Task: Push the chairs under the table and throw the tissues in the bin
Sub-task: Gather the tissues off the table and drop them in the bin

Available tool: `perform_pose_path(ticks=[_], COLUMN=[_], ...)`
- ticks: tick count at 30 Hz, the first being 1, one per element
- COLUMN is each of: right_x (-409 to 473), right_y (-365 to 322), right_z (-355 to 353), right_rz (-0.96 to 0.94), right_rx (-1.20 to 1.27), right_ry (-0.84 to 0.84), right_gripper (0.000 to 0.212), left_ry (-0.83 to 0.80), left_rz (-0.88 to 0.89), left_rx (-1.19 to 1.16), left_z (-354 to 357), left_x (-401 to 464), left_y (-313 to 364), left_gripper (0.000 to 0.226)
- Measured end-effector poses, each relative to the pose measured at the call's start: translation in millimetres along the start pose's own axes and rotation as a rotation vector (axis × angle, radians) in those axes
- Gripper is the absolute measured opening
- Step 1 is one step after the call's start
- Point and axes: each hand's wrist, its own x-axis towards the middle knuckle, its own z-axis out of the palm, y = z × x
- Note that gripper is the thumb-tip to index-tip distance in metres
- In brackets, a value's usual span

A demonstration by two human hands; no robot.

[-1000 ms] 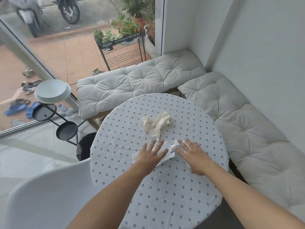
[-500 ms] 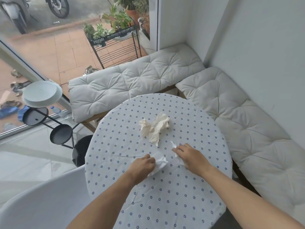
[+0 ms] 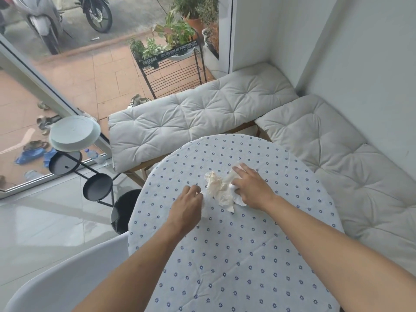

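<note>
A crumpled cream tissue (image 3: 219,188) lies in the middle of the round table (image 3: 236,255), which has a white cloth with small blue flowers. My left hand (image 3: 186,206) is closed on a white tissue at the cream tissue's left edge. My right hand (image 3: 251,184) rests on the cream tissue's right side, fingers spread over it, with a piece of white tissue (image 3: 238,200) under the palm. A white chair (image 3: 67,278) stands at the table's near left. A black bin (image 3: 125,210) sits on the floor just left of the table.
Cushioned benches run along the far side (image 3: 198,113) and the right wall (image 3: 349,158). A black stand with round trays (image 3: 74,152) is beside the bin. A glass wall (image 3: 45,91) closes the left, with a plant rack and motorbikes outside.
Both hands closed on the white tissue near the table's front, then moved forward to the cream tissue. The right hand's fingers now spread over it.
</note>
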Motion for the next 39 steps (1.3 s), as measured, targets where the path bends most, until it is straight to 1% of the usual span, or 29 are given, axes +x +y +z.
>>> perform_pose_path(ticks=[2,3,6,9,12,14,16,18,20,24,27,31,35,39], right_x=[1,-1,-15,-28,-39,-47,-52,-61,-68,-73,-66,-43,-11,21], right_y=[-2,-3,-6,-6,-8,-7,-8,-6,-7,-20,-37,-75,-133,-206], right_z=[8,12,21,26,28,27,25,22,21,15,6,-8,-20,-25], right_rz=[0.019,0.026,0.045,0.056,0.082,0.112,0.135,0.181,0.222,0.229,0.217,0.156,0.104,0.059], right_rx=[0.031,0.036,0.042,0.061,0.084,0.123,0.192,0.257,0.284,0.332,0.359,0.358,0.356,0.339], right_ry=[-0.060,-0.057,0.021,0.078,0.114,0.138,0.164,0.173,0.160,0.176,0.183,0.208,0.205,0.204], right_gripper=[0.022,0.024,0.024,0.023,0.018,0.020,0.024,0.032,0.037,0.029,0.024,0.020,0.020,0.020], left_ry=[0.012,0.007,-0.013,-0.102,-0.206,-0.249,-0.221,-0.161,-0.144,-0.126,-0.095,-0.015,0.023,0.073], left_rz=[0.000,0.003,0.051,0.133,0.178,0.194,0.187,0.166,0.120,0.051,0.020,0.005,-0.007,-0.050], left_rx=[0.031,0.041,0.019,0.016,0.049,0.033,-0.028,-0.094,-0.076,-0.063,-0.095,-0.158,-0.152,-0.138], left_z=[-2,-2,3,16,30,39,41,41,39,26,9,-22,-58,-91], left_x=[13,19,42,62,72,76,74,69,60,40,24,1,-33,-72], left_y=[-7,-9,-9,1,10,14,13,16,16,4,-14,-55,-117,-193], left_gripper=[0.021,0.022,0.022,0.023,0.020,0.027,0.032,0.018,0.007,0.015,0.020,0.035,0.029,0.029])
